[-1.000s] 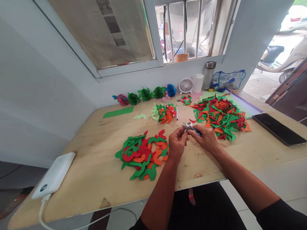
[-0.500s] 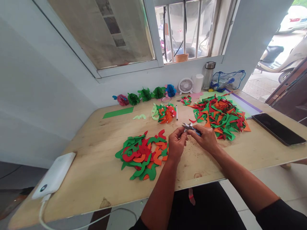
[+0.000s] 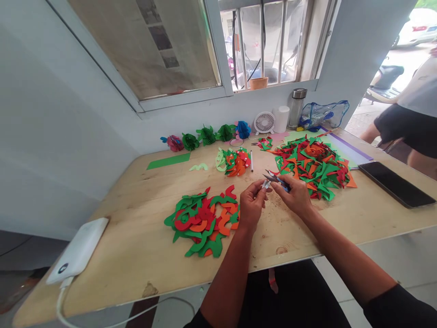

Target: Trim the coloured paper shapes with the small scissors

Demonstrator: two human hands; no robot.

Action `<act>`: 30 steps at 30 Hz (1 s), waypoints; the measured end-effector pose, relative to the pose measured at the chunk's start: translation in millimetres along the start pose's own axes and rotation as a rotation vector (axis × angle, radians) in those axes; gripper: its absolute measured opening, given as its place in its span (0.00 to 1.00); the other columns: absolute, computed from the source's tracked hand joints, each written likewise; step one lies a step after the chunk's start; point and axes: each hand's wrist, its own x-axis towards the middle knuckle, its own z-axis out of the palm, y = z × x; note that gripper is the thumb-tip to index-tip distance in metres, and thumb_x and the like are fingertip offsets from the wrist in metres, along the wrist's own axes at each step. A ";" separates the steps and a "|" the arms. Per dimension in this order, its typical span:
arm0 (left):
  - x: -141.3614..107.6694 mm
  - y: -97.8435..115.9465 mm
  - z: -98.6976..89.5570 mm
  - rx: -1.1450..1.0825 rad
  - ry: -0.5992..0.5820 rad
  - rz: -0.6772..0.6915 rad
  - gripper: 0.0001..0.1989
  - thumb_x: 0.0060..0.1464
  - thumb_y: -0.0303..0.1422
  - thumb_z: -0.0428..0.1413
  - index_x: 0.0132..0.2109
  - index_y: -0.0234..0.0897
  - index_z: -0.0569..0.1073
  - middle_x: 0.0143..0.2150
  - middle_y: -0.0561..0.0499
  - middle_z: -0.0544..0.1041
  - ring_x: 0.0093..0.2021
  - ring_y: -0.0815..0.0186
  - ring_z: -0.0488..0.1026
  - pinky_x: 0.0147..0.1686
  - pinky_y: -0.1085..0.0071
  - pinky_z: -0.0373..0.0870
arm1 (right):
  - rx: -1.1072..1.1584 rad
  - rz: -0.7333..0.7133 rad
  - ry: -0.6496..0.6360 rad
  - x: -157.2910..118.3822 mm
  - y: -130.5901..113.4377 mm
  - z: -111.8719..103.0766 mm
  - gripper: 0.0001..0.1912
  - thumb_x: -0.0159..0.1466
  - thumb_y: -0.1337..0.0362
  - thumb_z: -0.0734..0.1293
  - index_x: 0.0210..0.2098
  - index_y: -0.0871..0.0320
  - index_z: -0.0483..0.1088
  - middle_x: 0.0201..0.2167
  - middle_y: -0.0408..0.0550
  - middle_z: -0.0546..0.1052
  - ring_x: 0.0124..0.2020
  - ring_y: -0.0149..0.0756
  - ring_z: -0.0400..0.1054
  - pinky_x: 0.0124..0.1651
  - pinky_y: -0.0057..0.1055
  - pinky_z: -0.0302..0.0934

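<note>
- Pinching white paper [image 3: 266, 184] in grip of left hand [image 3: 251, 200] above bench [image 3: 136, 228], right of cut shapes [image 3: 205, 212].
- Clasping scissors [image 3: 272, 178] in grip of right hand [image 3: 296, 195].
- Far right: clear bag [image 3: 317, 109] with blue contents [image 3: 329, 115].

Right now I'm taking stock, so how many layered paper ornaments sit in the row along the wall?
5, from left to right: pink ornament, first green ornament, second green ornament, third green ornament, then blue ornament, nearest the fan. Any behind them would be hidden.
</note>
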 end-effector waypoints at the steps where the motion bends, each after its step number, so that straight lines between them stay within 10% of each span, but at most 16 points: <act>1: -0.2 -0.2 -0.1 0.001 -0.003 0.003 0.18 0.46 0.35 0.59 0.45 0.32 0.76 0.30 0.47 0.77 0.22 0.73 0.64 0.17 0.79 0.60 | 0.042 0.011 -0.008 0.4 -1.4 -0.9 0.20 0.61 0.48 0.61 0.32 0.59 0.72 0.20 0.42 0.69 0.21 0.29 0.58 0.26 0.27 0.51; 30: -11.3 1.0 7.0 0.250 -0.048 0.146 0.23 0.50 0.31 0.57 0.55 0.37 0.71 0.21 0.57 0.70 0.18 0.76 0.57 0.18 0.80 0.55 | 0.515 0.228 -0.105 4.6 -4.7 1.7 0.12 0.54 0.55 0.68 0.26 0.59 0.71 0.18 0.41 0.71 0.19 0.29 0.62 0.22 0.26 0.57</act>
